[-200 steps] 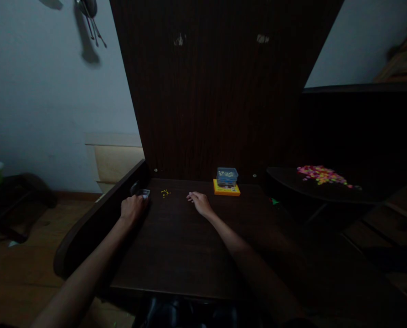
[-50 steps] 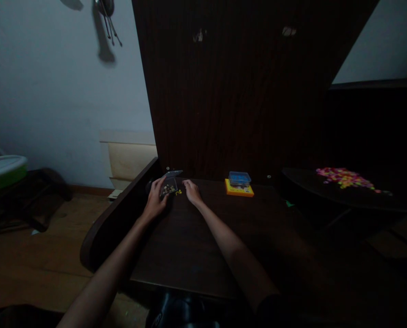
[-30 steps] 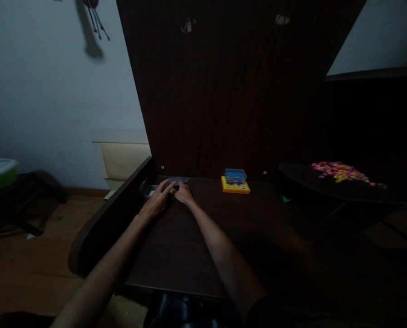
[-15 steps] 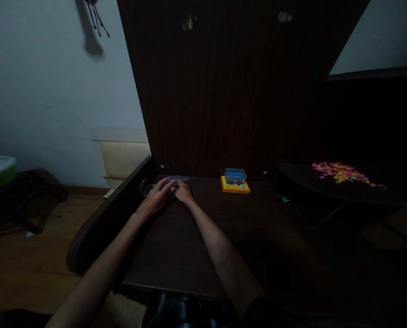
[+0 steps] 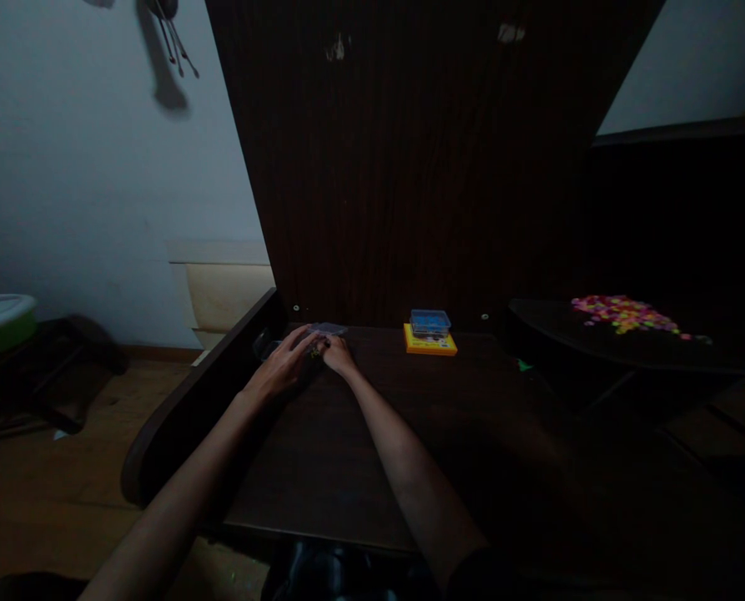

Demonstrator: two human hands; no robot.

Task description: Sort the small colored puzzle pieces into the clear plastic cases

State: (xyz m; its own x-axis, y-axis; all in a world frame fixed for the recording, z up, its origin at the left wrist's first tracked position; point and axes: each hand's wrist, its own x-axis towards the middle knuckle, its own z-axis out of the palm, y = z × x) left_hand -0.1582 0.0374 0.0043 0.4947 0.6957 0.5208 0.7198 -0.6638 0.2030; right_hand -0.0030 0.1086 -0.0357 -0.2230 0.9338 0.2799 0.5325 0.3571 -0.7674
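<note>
My left hand reaches to the back left of the dark wooden bench, its fingers stretched forward and apart. My right hand is close beside it, with the fingers curled inward and closed; whatever they grip is too dark and small to make out. Tiny yellowish pieces show in the gap between the hands. Just beyond the fingertips lies a clear plastic lid or tray. A dark object sits against the side board, partly hidden by my left hand.
A clear box with blue contents rests on a yellow-orange box near the bench's back panel. On a dark surface at right is a pile of bright multicoloured pieces. The raised side board borders the bench on the left.
Both hands stay in nearly the same place, with slight finger movement. The yellowish pieces between them are now more visible. The view has shifted slightly.
</note>
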